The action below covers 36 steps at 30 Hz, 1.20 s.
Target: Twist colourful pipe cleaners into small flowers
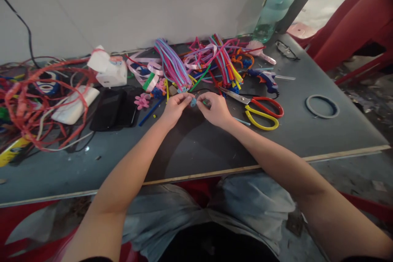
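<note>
two hands met mid-table: left hand [175, 108] and right hand [215, 108] pinched a small blue piece [193, 102] between fingertips, near the scissors [260, 110]; too small to tell its axis.

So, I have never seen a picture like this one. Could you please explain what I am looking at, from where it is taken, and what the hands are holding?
There is no machine here. A person wears a camera on the head, so this single picture looks forward and down at their own two bare arms.

The left hand and the right hand meet over a grey table. Together they pinch a small blue piece; it is too small to tell exactly what it is.

Behind the hands lies a pile of colourful pipe cleaners with ribbons. To the right are scissors with red and yellow handles, a grey ring, glasses and a green bottle. To the left are a black phone, a pink flower and tangled red cord.
</note>
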Tool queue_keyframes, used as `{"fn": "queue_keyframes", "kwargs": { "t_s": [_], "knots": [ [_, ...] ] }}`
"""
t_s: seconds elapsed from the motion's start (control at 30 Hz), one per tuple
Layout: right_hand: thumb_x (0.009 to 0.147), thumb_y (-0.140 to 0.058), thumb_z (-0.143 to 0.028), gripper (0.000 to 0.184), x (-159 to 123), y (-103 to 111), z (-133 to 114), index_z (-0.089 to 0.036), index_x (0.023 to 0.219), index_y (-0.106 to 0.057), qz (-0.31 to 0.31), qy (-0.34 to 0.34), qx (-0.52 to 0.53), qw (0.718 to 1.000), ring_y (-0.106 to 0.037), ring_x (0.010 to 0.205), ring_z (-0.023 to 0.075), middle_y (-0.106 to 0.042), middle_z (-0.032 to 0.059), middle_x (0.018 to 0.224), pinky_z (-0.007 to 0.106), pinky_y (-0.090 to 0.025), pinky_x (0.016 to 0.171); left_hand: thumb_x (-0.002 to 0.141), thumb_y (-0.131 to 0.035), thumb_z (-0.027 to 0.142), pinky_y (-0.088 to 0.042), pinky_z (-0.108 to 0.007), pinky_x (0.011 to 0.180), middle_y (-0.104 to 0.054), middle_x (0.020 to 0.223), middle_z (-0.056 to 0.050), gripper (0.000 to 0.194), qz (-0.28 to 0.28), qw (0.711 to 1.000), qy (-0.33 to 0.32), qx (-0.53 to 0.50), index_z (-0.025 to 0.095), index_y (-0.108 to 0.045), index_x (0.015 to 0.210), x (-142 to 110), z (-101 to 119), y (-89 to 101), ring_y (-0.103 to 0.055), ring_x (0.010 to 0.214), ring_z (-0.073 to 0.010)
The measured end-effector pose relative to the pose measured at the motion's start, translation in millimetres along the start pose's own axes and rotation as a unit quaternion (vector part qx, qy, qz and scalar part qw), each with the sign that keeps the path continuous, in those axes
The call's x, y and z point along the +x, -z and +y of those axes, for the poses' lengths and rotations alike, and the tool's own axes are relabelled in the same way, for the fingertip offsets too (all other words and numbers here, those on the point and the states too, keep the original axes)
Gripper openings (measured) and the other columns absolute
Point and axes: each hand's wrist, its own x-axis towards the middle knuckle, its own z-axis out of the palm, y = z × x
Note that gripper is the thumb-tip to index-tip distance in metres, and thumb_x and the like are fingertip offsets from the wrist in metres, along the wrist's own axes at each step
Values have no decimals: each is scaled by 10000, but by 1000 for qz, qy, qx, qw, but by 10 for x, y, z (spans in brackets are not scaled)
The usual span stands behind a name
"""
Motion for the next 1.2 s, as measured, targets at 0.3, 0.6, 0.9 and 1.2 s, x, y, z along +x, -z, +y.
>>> {"fn": "queue_keyframes", "kwargs": {
  "t_s": [0.3,0.6,0.9,1.2],
  "knots": [
    [855,-596,-181,106,37,21,31,-186,853,-702,3,3,-2,1000,-684,833,203,-759,72,904,342,-522,800,706,-833,606,-541,-271,671,-731,782,-40,437,6,995,-39,89,196,-765,841,27,-21,38,-621,683,-135],
    [846,-600,-148,94,-7,12,-4,-172,860,-690,-14,8,-61,998,-700,894,231,-758,104,956,368,-506,827,900,-643,319,-511,-304,848,-748,919,-36,157,21,957,-99,270,191,-733,910,-11,-39,30,-666,881,-173],
    [867,-592,-181,111,2,20,-17,-179,872,-703,-18,13,-31,999,-691,879,222,-764,89,947,374,-508,847,878,-698,313,-535,-315,818,-767,879,-45,133,63,943,-156,286,213,-777,841,-113,76,-12,-678,850,-188],
    [872,-584,-151,107,36,94,44,-183,864,-686,-12,40,-33,999,-683,915,211,-749,85,980,333,-508,835,891,-717,460,-535,-292,767,-796,953,-68,273,87,921,-190,328,219,-827,956,-108,40,-26,-694,849,-185]
  ]
}}
